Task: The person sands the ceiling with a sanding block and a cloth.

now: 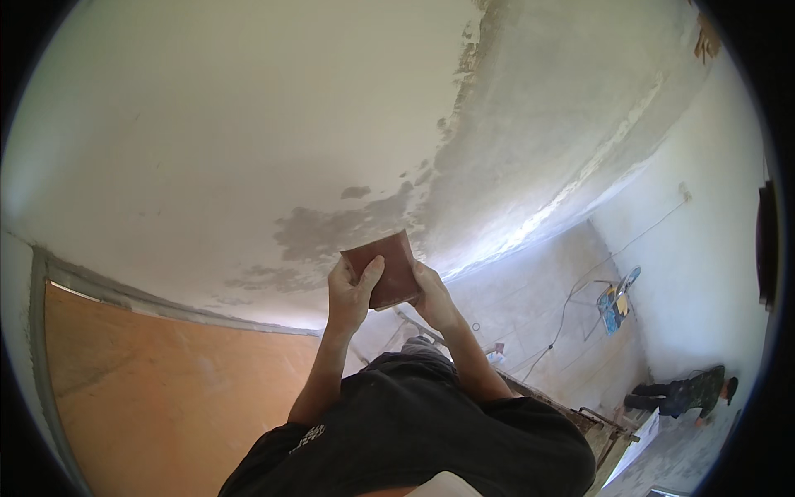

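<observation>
A folded, reddish-brown piece of sandpaper (397, 278) is held up in front of my chest, between both hands. My left hand (348, 297) grips its left edge, with the thumb lying flat across the face. At the opposite edge, my right hand (435, 299) pinches the lower right side; some of its fingers are hidden behind the sheet. A paler layer shows along the bottom edge. Beyond the sandpaper spreads a plastered wall (248, 136), off-white with rough grey patches (323, 230).
An orange surface (186, 379) in a grey frame lies at lower left. To the right, a folding chair (613, 305) and a cable (564, 314) are on the concrete floor (522, 292). Another person (680, 392) stands at far right. A wooden platform (590, 428) is beside me.
</observation>
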Demonstrator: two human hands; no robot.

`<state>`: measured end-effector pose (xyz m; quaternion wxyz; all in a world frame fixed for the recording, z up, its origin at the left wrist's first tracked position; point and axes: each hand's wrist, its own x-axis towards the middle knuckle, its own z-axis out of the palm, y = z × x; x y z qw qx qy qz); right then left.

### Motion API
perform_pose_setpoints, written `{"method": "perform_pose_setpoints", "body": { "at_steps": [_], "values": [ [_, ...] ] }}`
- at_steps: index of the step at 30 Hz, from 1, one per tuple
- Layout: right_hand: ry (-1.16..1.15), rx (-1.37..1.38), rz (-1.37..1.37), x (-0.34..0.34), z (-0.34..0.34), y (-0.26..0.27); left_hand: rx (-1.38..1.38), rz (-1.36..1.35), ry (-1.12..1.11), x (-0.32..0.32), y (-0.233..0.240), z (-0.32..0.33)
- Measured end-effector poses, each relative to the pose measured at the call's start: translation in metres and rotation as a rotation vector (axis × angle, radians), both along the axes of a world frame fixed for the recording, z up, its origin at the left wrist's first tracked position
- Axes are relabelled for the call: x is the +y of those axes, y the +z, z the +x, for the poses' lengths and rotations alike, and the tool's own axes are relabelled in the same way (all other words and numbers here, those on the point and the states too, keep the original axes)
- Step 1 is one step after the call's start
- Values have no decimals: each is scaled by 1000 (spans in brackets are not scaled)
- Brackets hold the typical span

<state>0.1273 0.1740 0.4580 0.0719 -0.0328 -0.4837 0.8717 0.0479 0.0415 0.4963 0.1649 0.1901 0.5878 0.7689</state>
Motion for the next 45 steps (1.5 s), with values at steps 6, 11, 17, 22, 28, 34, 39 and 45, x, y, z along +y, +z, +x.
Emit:
{"method": "perform_pose_setpoints", "body": {
  "at_steps": [6,11,17,22,28,34,39,45],
  "values": [
    [81,-41,-380,-7,2,-5,93,-76,-26,3,5,2],
    [122,-13,-459,-9,5,-10,130,-31,-35,7,12,7],
    [178,39,-505,-11,18,-12,154,-97,-135,5,8,11],
    [214,89,-633,-10,28,-24,126,-129,-213,5,1,5],
    [141,36,-711,-17,46,-29,107,-179,-321,3,-9,8],
    [273,180,-744,-10,62,-25,-64,-230,-354,7,-16,21],
    [172,156,-643,-2,47,-26,18,-273,-422,15,-8,3],
    [244,181,-576,-9,25,-28,202,-227,-263,1,0,-6]
  ]
}}
